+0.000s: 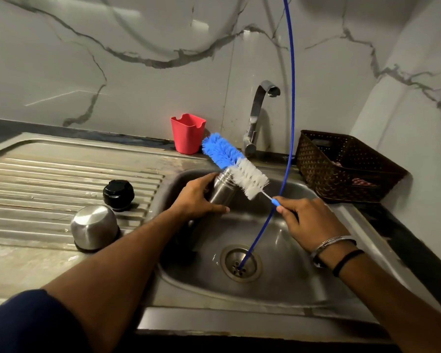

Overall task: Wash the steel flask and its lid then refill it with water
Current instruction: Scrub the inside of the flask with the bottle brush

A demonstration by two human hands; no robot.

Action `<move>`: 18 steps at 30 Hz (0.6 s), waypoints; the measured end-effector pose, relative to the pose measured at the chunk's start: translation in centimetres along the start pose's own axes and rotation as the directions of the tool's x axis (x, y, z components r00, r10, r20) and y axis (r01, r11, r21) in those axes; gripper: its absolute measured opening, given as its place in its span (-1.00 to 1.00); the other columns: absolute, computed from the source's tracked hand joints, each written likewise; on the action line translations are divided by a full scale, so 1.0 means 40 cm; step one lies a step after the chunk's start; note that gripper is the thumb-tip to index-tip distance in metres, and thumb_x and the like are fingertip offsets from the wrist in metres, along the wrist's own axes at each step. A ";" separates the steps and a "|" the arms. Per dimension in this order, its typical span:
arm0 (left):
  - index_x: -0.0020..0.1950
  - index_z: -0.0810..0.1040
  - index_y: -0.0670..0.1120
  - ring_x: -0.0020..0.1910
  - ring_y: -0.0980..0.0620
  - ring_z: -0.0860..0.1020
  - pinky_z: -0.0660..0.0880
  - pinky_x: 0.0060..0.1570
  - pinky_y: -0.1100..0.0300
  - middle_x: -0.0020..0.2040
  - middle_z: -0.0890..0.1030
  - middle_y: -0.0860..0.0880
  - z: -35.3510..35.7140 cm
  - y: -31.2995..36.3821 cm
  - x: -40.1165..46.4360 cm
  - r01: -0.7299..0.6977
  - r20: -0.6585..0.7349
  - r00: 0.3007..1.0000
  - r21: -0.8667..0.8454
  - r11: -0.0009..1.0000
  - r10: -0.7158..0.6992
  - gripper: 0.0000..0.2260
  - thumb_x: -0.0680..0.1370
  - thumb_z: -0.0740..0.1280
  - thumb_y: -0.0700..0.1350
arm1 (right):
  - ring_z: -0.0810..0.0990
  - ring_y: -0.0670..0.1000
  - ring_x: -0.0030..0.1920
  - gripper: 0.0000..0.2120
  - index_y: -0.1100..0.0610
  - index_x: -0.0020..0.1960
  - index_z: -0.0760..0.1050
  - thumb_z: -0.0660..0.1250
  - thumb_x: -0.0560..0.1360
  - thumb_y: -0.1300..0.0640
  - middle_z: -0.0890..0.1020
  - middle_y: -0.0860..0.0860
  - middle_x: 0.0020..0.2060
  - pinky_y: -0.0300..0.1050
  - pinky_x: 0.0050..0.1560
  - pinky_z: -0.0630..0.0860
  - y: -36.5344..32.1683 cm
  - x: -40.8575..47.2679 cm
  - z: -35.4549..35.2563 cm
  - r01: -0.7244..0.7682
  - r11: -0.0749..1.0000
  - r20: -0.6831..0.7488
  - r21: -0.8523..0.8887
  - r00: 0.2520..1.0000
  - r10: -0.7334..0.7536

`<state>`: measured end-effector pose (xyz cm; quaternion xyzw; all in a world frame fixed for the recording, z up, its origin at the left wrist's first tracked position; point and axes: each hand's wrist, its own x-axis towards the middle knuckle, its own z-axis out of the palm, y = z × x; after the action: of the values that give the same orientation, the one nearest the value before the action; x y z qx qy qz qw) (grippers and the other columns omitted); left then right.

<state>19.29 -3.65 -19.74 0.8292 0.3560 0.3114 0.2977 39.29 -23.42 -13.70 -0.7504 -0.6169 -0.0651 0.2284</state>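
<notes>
Over the sink (290,289) our left hand (199,197) grips the flask (220,191), tilted; our right hand (308,220) holds the brush (236,165) by its handle, bristles at the flask's mouth. Lid (118,194) and cup (94,226) sit on the drainboard (49,174) near the sink's left edge

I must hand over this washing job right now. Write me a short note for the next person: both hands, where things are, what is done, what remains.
Left hand grips the steel flask, tilted over the sink.
Right hand holds the bottle brush by its handle; bristles are outside the flask, at its mouth.
Black stopper and steel cap sit on the drainboard.
Done: lid parts are off.
Left: scrub inside the flask, wash the lid parts, rinse, refill. The tap is not running.
</notes>
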 end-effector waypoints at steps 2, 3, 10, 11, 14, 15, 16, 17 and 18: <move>0.58 0.32 0.01 0.15 0.13 0.49 0.40 0.17 0.28 0.35 0.55 0.00 0.000 0.008 -0.006 -0.041 0.009 0.999 0.038 0.998 0.041 -0.06 0.29 0.68 0.01 | 0.67 0.06 0.09 -0.71 -0.02 0.31 0.59 0.29 0.61 0.03 0.71 0.00 0.12 0.00 0.08 0.61 0.000 -0.005 0.001 -0.006 1.000 0.007 0.010 1.000 0.006; 0.58 0.32 0.00 0.18 0.13 0.48 0.37 0.18 0.30 0.37 0.54 -0.02 -0.001 0.010 -0.008 -0.066 0.004 0.998 0.059 0.996 0.066 -0.06 0.29 0.68 0.00 | 0.68 0.04 0.09 -0.71 0.00 0.30 0.60 0.30 0.61 0.05 0.71 -0.01 0.11 -0.01 0.09 0.62 -0.002 -0.007 0.002 0.001 0.999 -0.002 0.032 1.000 -0.001; 0.55 0.37 -0.01 0.26 0.10 0.54 0.52 0.28 0.17 0.35 0.55 0.06 -0.006 0.022 -0.009 -0.094 0.002 0.996 -0.010 0.996 0.094 -0.11 0.29 0.67 0.09 | 0.63 -0.26 -0.19 -0.72 0.07 0.30 0.59 0.32 0.61 0.11 0.71 -0.25 -0.20 -0.27 -0.14 0.60 -0.003 -0.017 0.002 -0.018 0.951 0.026 0.307 1.000 0.011; 0.54 0.36 0.00 0.24 0.14 0.53 0.54 0.24 0.23 0.34 0.53 0.10 -0.006 0.029 -0.012 -0.077 0.042 0.996 -0.028 0.997 0.078 -0.12 0.31 0.66 0.11 | 0.67 -0.15 -0.10 -0.70 0.03 0.33 0.58 0.31 0.61 0.06 0.74 -0.12 -0.07 -0.11 -0.06 0.63 -0.001 -0.019 -0.003 0.051 0.980 -0.014 0.191 0.999 -0.050; 0.59 0.28 0.01 0.23 0.11 0.51 0.46 0.23 0.24 0.34 0.48 0.10 -0.005 0.035 -0.017 -0.050 0.108 0.993 0.069 0.996 0.043 -0.09 0.35 0.61 0.17 | 0.67 0.14 -0.01 -0.67 -0.03 0.37 0.55 0.27 0.62 0.01 0.73 0.08 0.01 0.00 -0.07 0.60 0.009 -0.012 -0.015 0.100 0.993 -0.016 -0.066 0.995 -0.101; 0.60 0.27 0.01 0.24 0.06 0.53 0.47 0.26 0.16 0.35 0.50 0.06 -0.006 0.035 -0.019 -0.061 0.102 0.994 0.143 0.988 0.047 -0.09 0.35 0.60 0.19 | 0.67 0.15 0.02 -0.67 -0.04 0.36 0.55 0.28 0.62 0.01 0.72 0.08 0.04 0.01 -0.04 0.60 0.014 -0.010 -0.016 0.079 0.994 -0.015 -0.072 0.997 -0.080; 0.60 0.27 0.02 0.25 0.02 0.55 0.48 0.28 0.09 0.37 0.53 0.01 -0.006 0.033 -0.019 -0.080 0.094 0.994 0.209 0.975 0.061 -0.09 0.36 0.59 0.21 | 0.67 0.14 0.06 -0.68 -0.05 0.35 0.56 0.28 0.62 0.01 0.72 0.07 0.07 0.02 0.00 0.60 0.016 -0.011 -0.015 0.055 0.997 -0.018 -0.057 0.998 -0.056; 0.60 0.27 0.02 0.25 -0.01 0.56 0.49 0.28 0.04 0.39 0.54 -0.02 -0.006 0.030 -0.019 -0.093 0.095 0.993 0.253 0.963 0.071 -0.09 0.36 0.58 0.23 | 0.67 0.12 0.08 -0.69 -0.05 0.34 0.57 0.28 0.61 0.01 0.71 0.05 0.10 0.01 0.04 0.60 0.015 -0.012 -0.011 0.036 0.999 -0.025 -0.032 0.999 -0.037; 0.60 0.27 0.03 0.26 -0.01 0.56 0.48 0.29 0.01 0.40 0.54 -0.02 -0.005 0.031 -0.019 -0.109 0.089 0.992 0.277 0.955 0.087 -0.09 0.36 0.58 0.24 | 0.67 0.09 0.09 -0.70 -0.03 0.32 0.58 0.28 0.61 0.02 0.71 0.03 0.10 0.01 0.07 0.61 0.012 -0.012 -0.003 0.013 1.000 -0.028 0.001 1.000 -0.013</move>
<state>19.22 -4.89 -18.98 0.8908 0.3436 0.2407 0.1745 39.66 -23.95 -13.90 -0.7454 -0.6185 -0.0768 0.2367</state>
